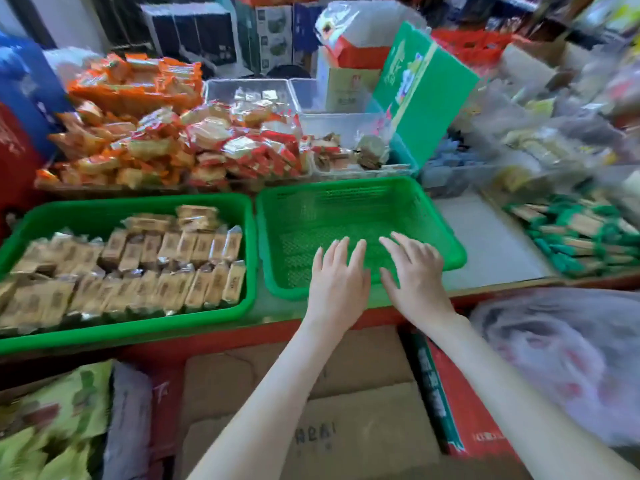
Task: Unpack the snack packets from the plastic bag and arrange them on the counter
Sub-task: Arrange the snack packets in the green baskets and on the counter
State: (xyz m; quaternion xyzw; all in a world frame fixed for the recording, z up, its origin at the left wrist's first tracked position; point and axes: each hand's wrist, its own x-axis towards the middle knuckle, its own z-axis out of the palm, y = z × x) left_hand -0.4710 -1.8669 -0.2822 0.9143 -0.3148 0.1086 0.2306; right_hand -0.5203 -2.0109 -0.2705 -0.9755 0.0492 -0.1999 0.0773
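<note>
At the left, a green tray [138, 327] stands on the counter and holds tan snack packets [166, 258], set on edge in close rows. Behind it lies a loose heap of orange and red packets [173, 143]. Just to the right of the tray stands a green mesh basket [346, 209] with nothing in it. Both hands are over the near part of this basket, palms down. The left hand [337, 275] has its fingers straight and a little spread, and it grasps nothing. The right hand [417, 275], just beside it, is the same: fingers stretched forward, released, with nothing between them. Whether the fingertips touch the mesh floor or only hover above it, I cannot tell. Below the forearms, in front of the counter, there is a brown cardboard box [346, 410]. To the right of the basket a bare white part of the counter [491, 244] shows, and farther right lies a pile of green-wrapped packets [581, 233], blurred. The plastic bag [561, 358], translucent with red print, sits low at the right, below the counter edge and beside the right forearm. It is well apart from the fingers of both hands, and neither hand touches it.
</note>
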